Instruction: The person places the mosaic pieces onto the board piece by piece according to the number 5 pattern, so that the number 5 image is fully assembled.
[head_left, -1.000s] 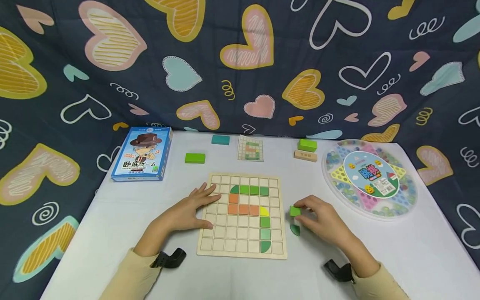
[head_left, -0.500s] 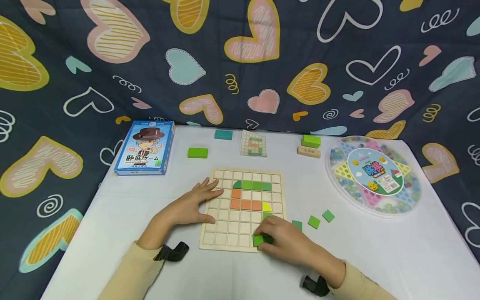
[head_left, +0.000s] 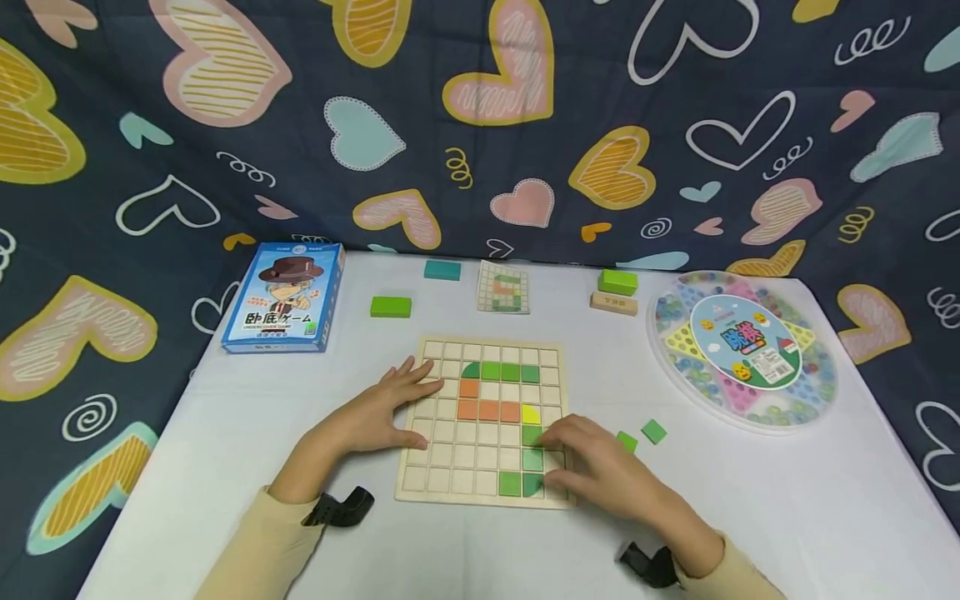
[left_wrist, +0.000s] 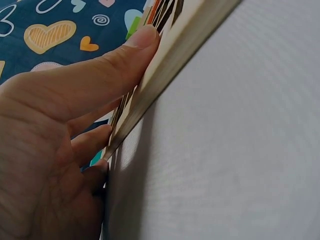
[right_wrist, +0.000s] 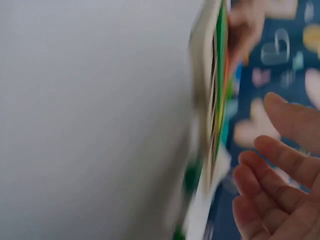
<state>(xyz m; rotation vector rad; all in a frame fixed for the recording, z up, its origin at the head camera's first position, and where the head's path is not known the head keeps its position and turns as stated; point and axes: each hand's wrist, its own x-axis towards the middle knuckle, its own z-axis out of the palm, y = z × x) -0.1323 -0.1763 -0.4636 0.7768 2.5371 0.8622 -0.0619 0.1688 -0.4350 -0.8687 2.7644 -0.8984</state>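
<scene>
A wooden grid board [head_left: 453, 457] lies on the white table, its squares partly filled with green, orange and yellow tiles. My left hand [head_left: 367, 425] rests on its left edge with fingers spread; in the left wrist view the thumb [left_wrist: 112, 67] lies along the board's rim. My right hand [head_left: 611, 471] is over the board's right edge, holding nothing, fingers loosely bent and apart in the right wrist view. Near its thumb, a light green square tile [head_left: 510, 483] sits in the lower row, left of a dark green rounded tile [head_left: 532, 485].
Two loose green tiles [head_left: 654, 431] lie right of my right hand, one partly covered. A pattern card [head_left: 503, 287], green blocks [head_left: 391, 307], a teal block [head_left: 442, 270] and a wooden block [head_left: 614, 303] stand behind. A blue game box [head_left: 285, 297] and round marble-game case [head_left: 742, 354] flank them.
My right hand picked up a light green tile beside the board, set it in the lower row, let go and drew back right. The left hand stayed on the board's edge.
</scene>
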